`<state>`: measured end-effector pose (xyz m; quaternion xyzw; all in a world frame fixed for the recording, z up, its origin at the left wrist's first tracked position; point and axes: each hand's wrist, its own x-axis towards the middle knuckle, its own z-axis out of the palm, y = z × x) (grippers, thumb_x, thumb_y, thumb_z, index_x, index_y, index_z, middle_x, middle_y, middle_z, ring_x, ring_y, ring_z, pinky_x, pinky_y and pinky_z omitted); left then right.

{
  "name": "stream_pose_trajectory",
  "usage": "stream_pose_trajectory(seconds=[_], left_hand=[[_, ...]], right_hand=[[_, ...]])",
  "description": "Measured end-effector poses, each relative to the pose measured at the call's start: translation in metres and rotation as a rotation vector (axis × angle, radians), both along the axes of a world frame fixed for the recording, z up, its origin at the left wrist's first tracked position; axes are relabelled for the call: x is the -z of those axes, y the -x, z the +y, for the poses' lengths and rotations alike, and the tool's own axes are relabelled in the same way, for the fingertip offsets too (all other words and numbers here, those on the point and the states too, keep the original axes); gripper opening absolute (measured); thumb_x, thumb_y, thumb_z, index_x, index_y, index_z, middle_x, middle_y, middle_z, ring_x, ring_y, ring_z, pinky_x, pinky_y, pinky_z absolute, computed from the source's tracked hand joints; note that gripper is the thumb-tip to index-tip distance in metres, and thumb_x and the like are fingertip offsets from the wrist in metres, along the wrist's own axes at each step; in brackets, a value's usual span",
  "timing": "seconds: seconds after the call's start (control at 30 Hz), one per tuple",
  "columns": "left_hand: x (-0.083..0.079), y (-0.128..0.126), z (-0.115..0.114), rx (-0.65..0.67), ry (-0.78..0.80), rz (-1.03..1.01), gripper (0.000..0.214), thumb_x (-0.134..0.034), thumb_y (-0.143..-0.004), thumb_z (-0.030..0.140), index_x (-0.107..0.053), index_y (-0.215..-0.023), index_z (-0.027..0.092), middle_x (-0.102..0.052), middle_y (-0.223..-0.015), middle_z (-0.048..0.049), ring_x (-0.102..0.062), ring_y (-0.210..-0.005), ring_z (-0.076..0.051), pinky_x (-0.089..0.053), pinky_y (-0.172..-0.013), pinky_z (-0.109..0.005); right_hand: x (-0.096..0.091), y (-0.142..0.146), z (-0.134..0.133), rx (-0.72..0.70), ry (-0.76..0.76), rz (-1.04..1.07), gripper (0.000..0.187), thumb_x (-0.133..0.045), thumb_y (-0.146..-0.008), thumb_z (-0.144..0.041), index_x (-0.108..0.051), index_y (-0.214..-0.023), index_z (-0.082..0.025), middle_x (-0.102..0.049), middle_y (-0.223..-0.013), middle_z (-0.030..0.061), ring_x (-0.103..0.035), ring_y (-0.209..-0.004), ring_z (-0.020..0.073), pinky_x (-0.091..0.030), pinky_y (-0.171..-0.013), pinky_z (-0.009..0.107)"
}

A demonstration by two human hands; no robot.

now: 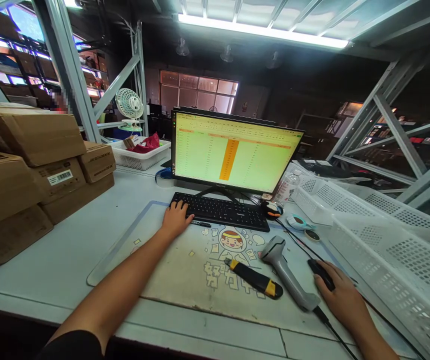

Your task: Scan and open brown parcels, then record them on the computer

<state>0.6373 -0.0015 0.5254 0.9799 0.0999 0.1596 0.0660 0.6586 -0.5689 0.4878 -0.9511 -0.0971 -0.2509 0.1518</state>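
My left hand (175, 218) rests with loosely curled fingers on the left end of a black keyboard (222, 210). My right hand (340, 292) lies over a black mouse (322, 274) on the desk mat (185, 280), fingers wrapped around it. Between my hands lie a grey barcode scanner (288, 275) and a black-and-yellow utility knife (254, 279). Behind the keyboard a monitor (233, 152) shows a green spreadsheet with an orange column.
Stacked cardboard boxes (31, 160) fill the left of the white table (68, 250). White perforated plastic baskets (387, 240) crowd the right side. Another basket (140, 155) with red items and a small fan (129, 105) stand behind. Metal shelving frames surround the desk.
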Motion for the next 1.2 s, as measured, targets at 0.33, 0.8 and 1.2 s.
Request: stream_pose_trajectory(seconds=[0.33, 0.8, 1.2], left_hand=[[-0.002, 0.0, 0.001, -0.015, 0.003, -0.007, 0.05, -0.051, -0.107, 0.047, -0.064, -0.146, 0.018, -0.056, -0.159, -0.0147, -0.049, -0.143, -0.036, -0.044, -0.115, -0.047], [-0.001, 0.0, 0.002, -0.02, -0.021, -0.008, 0.051, -0.049, -0.107, 0.046, -0.065, -0.144, 0.016, -0.059, -0.156, -0.0154, -0.052, -0.139, -0.036, -0.045, -0.113, -0.047], [-0.001, -0.001, 0.004, -0.024, -0.057, -0.007, 0.053, -0.047, -0.107, 0.047, -0.065, -0.145, 0.016, -0.06, -0.155, -0.0162, -0.054, -0.138, -0.038, -0.048, -0.11, -0.048]], right_hand=[[-0.001, 0.0, 0.001, 0.018, -0.01, -0.018, 0.057, -0.047, -0.089, -0.061, -0.068, -0.124, -0.021, -0.075, -0.128, 0.016, -0.072, -0.119, 0.0348, -0.056, -0.11, 0.054], [0.0, 0.004, 0.004, 0.049, 0.017, -0.033, 0.053, -0.045, -0.092, -0.052, -0.068, -0.129, -0.021, -0.074, -0.131, 0.0144, -0.069, -0.121, 0.0328, -0.053, -0.111, 0.053], [-0.001, 0.014, 0.011, 0.133, 0.055, -0.059, 0.047, -0.05, -0.091, -0.042, -0.074, -0.127, -0.025, -0.072, -0.134, 0.0111, -0.068, -0.12, 0.0298, -0.055, -0.107, 0.05]])
